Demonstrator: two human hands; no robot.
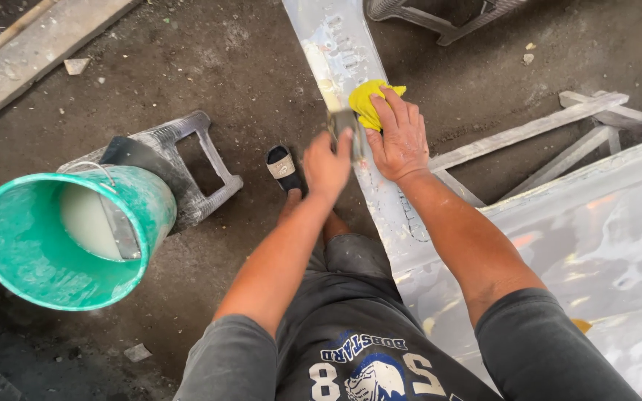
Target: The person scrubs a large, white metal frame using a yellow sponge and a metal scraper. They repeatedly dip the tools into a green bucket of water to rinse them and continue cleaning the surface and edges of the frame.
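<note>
My left hand (326,165) is closed on a small flat metal scraper (345,122), its blade against the long whitish plank (336,44) that runs away from me. My right hand (397,137) lies flat on the same plank just to the right, pressing a crumpled yellow cloth (365,99) under its fingertips. The two hands are almost touching. Below them I see my forearms, grey shirt sleeves and dark shorts.
A green bucket (16,252) with pale paste and a flat tool inside stands at the left, beside a tipped grey plastic stool (195,186). My sandalled foot (284,167) rests on dirty concrete. A glossy white panel (603,245) and grey wooden frame (529,130) fill the right.
</note>
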